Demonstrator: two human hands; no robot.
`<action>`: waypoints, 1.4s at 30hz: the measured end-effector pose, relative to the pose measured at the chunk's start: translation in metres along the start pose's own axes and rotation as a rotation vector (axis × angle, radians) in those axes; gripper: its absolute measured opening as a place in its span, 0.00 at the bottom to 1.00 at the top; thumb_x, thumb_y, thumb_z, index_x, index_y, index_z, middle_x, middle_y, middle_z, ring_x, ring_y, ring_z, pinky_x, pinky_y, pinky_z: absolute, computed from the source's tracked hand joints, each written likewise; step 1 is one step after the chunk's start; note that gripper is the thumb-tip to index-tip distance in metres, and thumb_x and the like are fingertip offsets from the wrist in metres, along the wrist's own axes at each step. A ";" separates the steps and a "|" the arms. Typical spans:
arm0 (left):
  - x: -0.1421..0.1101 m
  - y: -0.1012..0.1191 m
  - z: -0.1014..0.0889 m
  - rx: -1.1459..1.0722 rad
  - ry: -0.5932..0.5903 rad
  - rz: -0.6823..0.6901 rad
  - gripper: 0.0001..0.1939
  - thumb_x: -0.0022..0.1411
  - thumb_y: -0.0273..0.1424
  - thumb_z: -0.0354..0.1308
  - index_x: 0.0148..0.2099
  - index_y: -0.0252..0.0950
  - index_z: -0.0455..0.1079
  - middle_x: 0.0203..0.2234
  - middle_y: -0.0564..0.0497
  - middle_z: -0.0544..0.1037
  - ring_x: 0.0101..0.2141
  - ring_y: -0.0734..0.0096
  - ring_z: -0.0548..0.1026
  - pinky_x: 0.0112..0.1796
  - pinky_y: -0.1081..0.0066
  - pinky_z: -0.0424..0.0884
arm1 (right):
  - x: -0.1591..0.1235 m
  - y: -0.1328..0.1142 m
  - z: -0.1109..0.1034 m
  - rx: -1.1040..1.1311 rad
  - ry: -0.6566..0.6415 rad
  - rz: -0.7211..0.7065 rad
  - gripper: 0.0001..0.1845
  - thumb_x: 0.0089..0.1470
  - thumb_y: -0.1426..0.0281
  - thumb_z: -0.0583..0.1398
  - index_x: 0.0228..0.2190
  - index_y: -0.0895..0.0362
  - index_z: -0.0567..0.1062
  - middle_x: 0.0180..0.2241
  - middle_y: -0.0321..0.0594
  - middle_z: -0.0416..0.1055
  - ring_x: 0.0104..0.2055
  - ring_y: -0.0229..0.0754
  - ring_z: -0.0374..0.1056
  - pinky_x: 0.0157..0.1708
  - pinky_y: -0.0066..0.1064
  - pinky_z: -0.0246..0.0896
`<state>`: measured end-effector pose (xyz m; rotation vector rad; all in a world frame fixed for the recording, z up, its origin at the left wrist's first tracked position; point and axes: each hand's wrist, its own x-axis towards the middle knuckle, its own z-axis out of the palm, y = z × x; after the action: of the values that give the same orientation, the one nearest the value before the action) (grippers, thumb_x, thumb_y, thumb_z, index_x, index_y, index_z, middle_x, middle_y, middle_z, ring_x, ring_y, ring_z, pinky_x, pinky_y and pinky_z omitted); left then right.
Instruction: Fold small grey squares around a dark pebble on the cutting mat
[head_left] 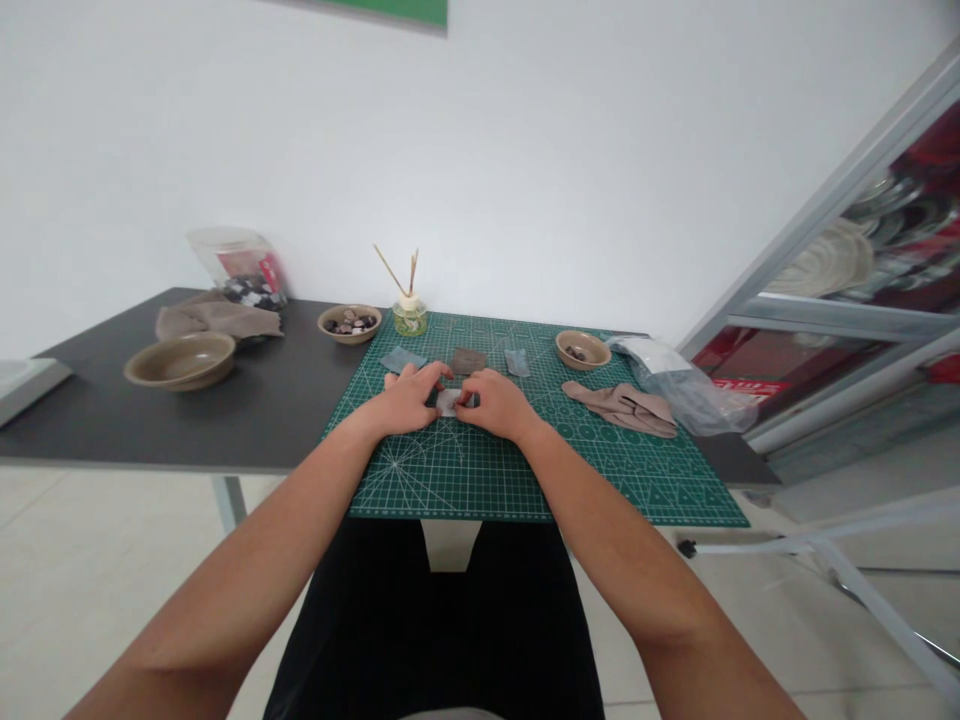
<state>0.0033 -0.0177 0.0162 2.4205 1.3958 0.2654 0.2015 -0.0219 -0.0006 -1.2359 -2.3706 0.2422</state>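
A small whitish-grey piece (448, 402) lies on the green cutting mat (480, 480), between my two hands. My left hand (409, 400) is at its left side, fingers curled and thumb against the edge. From the right, my right hand (496, 404) pinches the piece with thumb and index finger. The fingers hide part of it, so its exact kind does not show. Just beyond my hands are a brown square piece (469, 360), a blue-grey translucent piece (403, 358) on the left and another blue-grey piece (517, 362) on the right.
Left on the dark table (285, 420) are a bowl of small stones (349, 324), a larger bowl (181, 362), a brown cloth (217, 318) and a plastic jar (238, 265). A reed diffuser (409, 316) stands behind. Rightward are a small bowl (583, 350), another cloth (626, 408) and a plastic bag (686, 390).
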 end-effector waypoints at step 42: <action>0.006 -0.005 0.004 0.032 0.258 0.076 0.11 0.64 0.38 0.52 0.44 0.40 0.71 0.42 0.46 0.74 0.46 0.55 0.66 0.44 0.57 0.59 | -0.002 0.007 0.000 0.131 0.053 0.051 0.18 0.45 0.65 0.68 0.37 0.57 0.71 0.38 0.40 0.70 0.43 0.45 0.65 0.46 0.37 0.59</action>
<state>0.0031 -0.0110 0.0106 2.5405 1.4210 0.5972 0.2074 -0.0190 -0.0040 -1.2272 -2.2422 0.3705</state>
